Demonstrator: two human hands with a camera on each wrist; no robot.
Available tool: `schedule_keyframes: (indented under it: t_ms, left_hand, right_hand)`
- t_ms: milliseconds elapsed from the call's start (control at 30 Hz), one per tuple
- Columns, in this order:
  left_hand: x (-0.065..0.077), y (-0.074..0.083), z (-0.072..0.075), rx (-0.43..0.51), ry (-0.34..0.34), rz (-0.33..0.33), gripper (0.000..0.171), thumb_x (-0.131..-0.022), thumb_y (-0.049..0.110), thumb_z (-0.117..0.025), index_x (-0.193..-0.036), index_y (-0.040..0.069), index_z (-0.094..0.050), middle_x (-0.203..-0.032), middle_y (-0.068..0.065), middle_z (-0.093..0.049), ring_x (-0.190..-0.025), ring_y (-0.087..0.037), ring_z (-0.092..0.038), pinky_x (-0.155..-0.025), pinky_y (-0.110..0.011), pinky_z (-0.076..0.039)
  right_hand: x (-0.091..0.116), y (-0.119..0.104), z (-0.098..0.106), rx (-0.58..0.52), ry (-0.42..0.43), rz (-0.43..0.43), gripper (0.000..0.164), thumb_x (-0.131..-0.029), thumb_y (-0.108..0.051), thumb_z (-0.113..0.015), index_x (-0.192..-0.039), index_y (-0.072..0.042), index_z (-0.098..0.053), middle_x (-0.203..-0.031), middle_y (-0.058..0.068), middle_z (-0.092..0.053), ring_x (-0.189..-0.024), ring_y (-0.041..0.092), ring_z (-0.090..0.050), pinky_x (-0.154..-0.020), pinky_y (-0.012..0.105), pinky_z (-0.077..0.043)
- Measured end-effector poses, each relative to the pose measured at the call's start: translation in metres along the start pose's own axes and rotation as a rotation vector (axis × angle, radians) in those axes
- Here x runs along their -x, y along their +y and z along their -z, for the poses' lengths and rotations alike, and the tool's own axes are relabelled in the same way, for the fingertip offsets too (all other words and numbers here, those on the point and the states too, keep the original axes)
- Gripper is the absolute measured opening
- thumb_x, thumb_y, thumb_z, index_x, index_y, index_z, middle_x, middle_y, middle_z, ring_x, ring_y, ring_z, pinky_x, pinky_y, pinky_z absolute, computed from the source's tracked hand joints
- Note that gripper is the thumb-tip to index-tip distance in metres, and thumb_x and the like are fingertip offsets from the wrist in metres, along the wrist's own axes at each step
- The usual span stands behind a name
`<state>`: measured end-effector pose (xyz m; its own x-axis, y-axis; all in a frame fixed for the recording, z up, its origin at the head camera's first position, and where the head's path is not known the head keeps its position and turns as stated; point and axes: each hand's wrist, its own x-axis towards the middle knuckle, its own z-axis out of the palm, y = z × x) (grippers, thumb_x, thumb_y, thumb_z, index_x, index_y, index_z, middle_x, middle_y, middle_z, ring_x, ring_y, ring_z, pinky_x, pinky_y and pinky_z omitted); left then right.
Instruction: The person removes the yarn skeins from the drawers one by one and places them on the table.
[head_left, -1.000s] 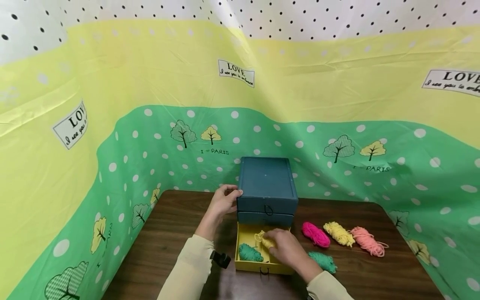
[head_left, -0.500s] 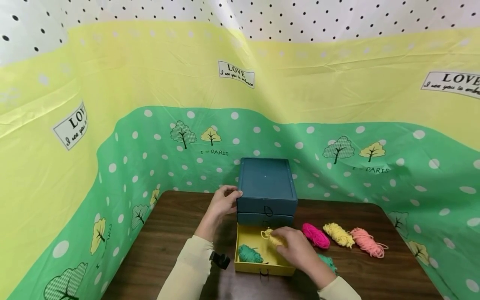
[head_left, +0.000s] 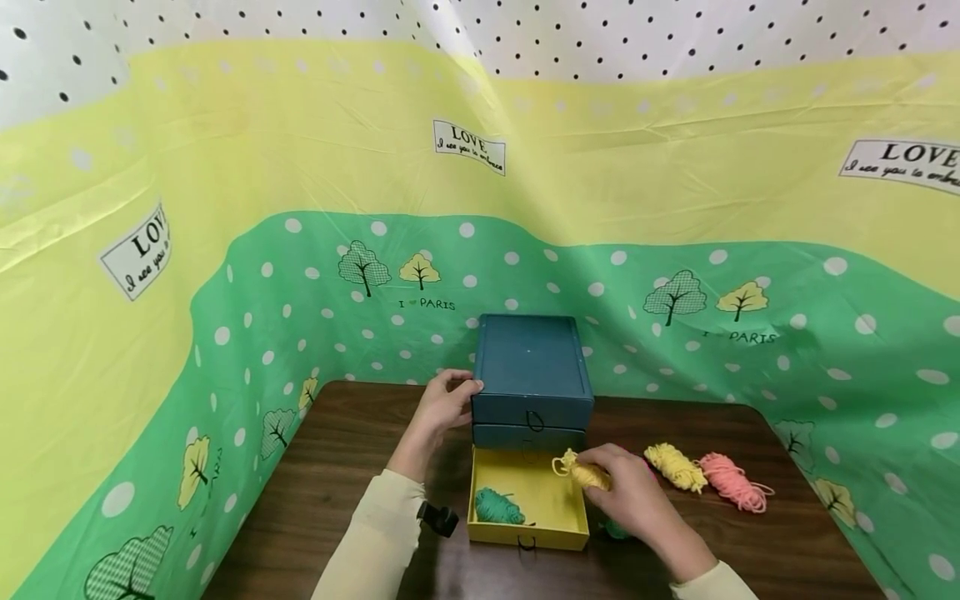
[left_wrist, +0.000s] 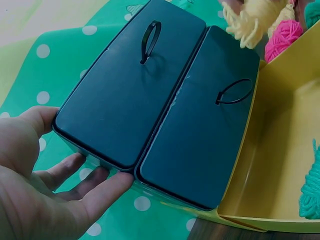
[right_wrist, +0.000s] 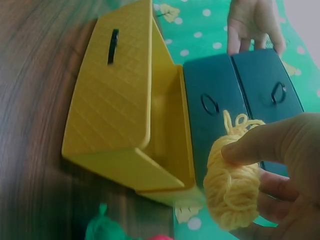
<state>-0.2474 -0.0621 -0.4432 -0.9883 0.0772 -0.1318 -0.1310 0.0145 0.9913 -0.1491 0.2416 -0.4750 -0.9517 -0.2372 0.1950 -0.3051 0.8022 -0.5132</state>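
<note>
My right hand (head_left: 626, 492) pinches a yellow yarn skein (right_wrist: 232, 185) between thumb and fingers, over the right side of the pulled-out yellow drawer (head_left: 528, 540). Inside that drawer, at the left, lies a green yarn skein (head_left: 498, 507). My left hand (head_left: 444, 402) rests on the left side of the blue drawer box (head_left: 532, 358). In the left wrist view its thumb (left_wrist: 42, 119) and fingertips touch the box's edge and side. Two blue drawer fronts with black loop pulls stand closed above the yellow drawer.
To the right on the brown table (head_left: 337, 483) lie another yellow skein (head_left: 677, 467) and a coral pink skein (head_left: 735, 482). A magenta skein (left_wrist: 284, 40) and a second green skein (right_wrist: 107, 226) are mostly hidden by my right hand in the head view. A patterned curtain (head_left: 420, 350) surrounds the table.
My right hand has lifted the yellow skein from the drawer and carried it rightward, to the drawer's right side. The left hand has stayed on the blue box.
</note>
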Motion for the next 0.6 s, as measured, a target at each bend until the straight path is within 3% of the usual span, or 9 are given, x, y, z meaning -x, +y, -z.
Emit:
schedule_keyframes:
  t_ms: [400,600]
  left_hand:
    - [0.0,0.0,0.0,-0.006,-0.002,0.0,0.049,-0.098,0.031,-0.07,-0.139,0.007,-0.057,-0.132,-0.018,-0.057,-0.112,-0.031,-0.066,-0.098,-0.053,-0.056]
    - [-0.001,-0.001,0.0,-0.008,-0.003,-0.001,0.05,-0.098,0.031,-0.069,-0.14,0.007,-0.056,-0.133,-0.018,-0.057,-0.113,-0.03,-0.066,-0.099,-0.053,-0.056]
  right_hand:
    - [0.016,0.035,0.016,0.024,0.057,-0.038,0.037,-0.078,-0.003,-0.085,-0.112,-0.014,-0.077,-0.108,0.004,-0.071,-0.094,0.022,-0.067,-0.074,0.041,-0.055]
    - [0.025,0.056,0.023,0.052,0.092,-0.075,0.036,-0.076,-0.003,-0.086,-0.11,-0.013,-0.078,-0.11,0.011,-0.072,-0.102,0.035,-0.068,-0.082,0.054,-0.056]
